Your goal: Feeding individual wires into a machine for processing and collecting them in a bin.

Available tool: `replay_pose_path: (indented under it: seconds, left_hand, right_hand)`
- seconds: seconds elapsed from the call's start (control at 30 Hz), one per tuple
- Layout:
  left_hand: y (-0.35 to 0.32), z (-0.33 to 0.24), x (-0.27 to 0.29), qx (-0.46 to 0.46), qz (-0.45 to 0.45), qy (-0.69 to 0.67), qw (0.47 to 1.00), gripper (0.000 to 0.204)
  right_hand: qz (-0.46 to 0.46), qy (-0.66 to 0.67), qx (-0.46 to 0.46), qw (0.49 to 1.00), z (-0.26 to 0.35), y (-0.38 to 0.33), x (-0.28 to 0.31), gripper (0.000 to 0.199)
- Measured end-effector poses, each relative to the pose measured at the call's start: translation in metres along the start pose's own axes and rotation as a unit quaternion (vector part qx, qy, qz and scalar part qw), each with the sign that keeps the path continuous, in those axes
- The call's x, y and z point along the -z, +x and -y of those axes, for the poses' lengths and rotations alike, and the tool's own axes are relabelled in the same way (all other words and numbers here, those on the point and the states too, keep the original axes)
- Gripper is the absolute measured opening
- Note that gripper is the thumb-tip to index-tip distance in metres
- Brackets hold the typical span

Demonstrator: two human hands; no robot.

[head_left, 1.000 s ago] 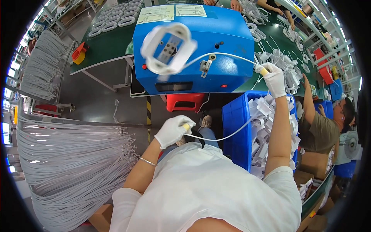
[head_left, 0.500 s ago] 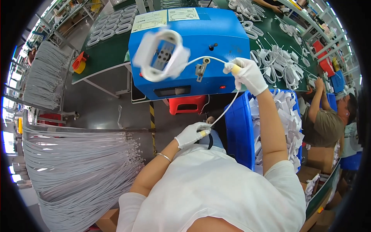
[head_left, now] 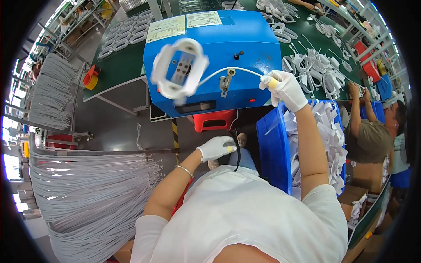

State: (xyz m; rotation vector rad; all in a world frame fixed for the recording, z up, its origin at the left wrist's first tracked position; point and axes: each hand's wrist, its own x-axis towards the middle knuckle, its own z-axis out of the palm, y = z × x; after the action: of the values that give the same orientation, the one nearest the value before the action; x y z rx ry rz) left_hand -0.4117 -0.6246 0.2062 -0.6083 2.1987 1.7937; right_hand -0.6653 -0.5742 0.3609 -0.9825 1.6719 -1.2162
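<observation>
My right hand (head_left: 286, 90), in a white glove with yellow finger tape, is closed round a white cable (head_left: 244, 70). The cable runs left over a small metal guide roller (head_left: 227, 81) to a white oval winding piece (head_left: 189, 86), blurred, on the front of a blue machine (head_left: 256, 48). A blurred stretch of cable hangs below my right hand. My left hand (head_left: 215, 148), gloved too, hovers above my lap with loosely curved fingers, the thumb apart, and nothing visible in it.
A blue bin (head_left: 274, 153) of white pieces stands by my right arm. Long white cables (head_left: 96, 193) hang on a rack at left. Coiled cables (head_left: 322, 72) and oval rings (head_left: 127, 33) lie on the green table (head_left: 116, 70). A co-worker (head_left: 370, 136) sits at right.
The cable has slipped out of my left hand and its loose part swings below my right. My right hand has shifted slightly right. The oval winding piece has turned.
</observation>
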Motion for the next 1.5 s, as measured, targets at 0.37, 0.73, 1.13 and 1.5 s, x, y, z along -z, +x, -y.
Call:
replay_pose_path:
  seconds: [0.37, 0.73, 1.13, 1.5]
  left_hand:
    - [-0.078, -0.111, 0.091, -0.025, 0.054, 0.163, 0.985, 0.032]
    - [-0.156, -0.128, 0.144, -0.058, -0.125, 0.097, 0.986, 0.018]
    - [-0.064, -0.193, 0.241, -0.180, -0.295, 0.530, 0.774, 0.020]
    - [-0.126, -0.150, 0.232, -0.009, -0.383, 0.482, 0.788, 0.020]
  right_hand:
    - [-0.011, -0.168, 0.185, 0.968, 0.013, 0.011, -0.020, 0.008]
    - [-0.070, -0.371, 0.379, 0.845, 0.032, 0.039, -0.010, 0.002]
    - [-0.139, -0.437, 0.655, 0.601, 0.117, 0.156, -0.089, 0.019]
    - [-0.120, -0.517, 0.589, 0.610, 0.081, 0.062, -0.128, 0.034]
